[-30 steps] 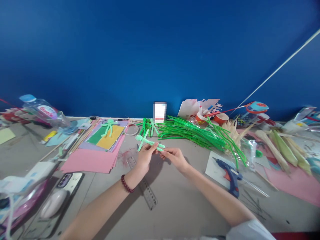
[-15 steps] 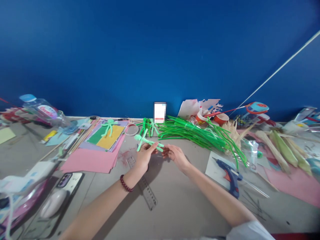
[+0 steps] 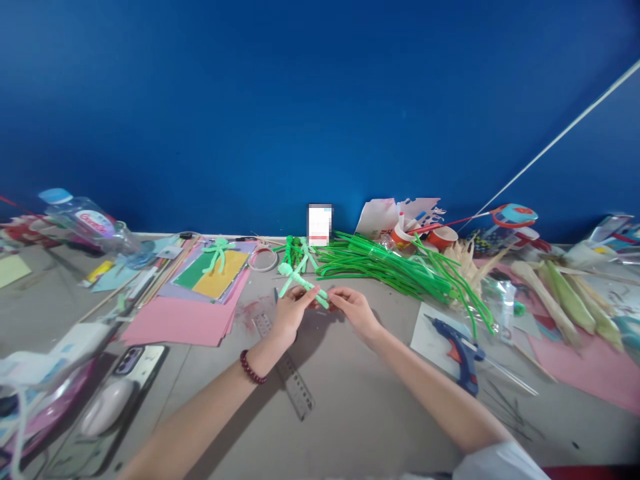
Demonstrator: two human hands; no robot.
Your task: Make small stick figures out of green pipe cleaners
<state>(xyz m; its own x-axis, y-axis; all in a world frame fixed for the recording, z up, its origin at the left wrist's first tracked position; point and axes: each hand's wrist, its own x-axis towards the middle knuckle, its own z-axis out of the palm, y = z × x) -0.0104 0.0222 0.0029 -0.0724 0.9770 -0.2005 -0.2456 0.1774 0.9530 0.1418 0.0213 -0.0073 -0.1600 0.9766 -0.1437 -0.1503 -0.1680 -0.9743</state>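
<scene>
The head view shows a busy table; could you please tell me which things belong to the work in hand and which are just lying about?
Belongs: pale green figure, in the left hand, with the right hand at its leg ends; perhaps the green stems too.
Probably just lying about: bottle, phone, transparent ruler, pink paper.

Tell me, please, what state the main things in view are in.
Held mint-green pipe-cleaner figure: tilted, arms spread
Left hand: gripping the figure
Right hand: pinching at its lower end
Plastic bottle: capped
Hot-glue gun: lying on its side
Smartphone: back up, partly covered
Clear ruler: flat, partly hidden
Green pipe cleaners: loosely heaped
</scene>
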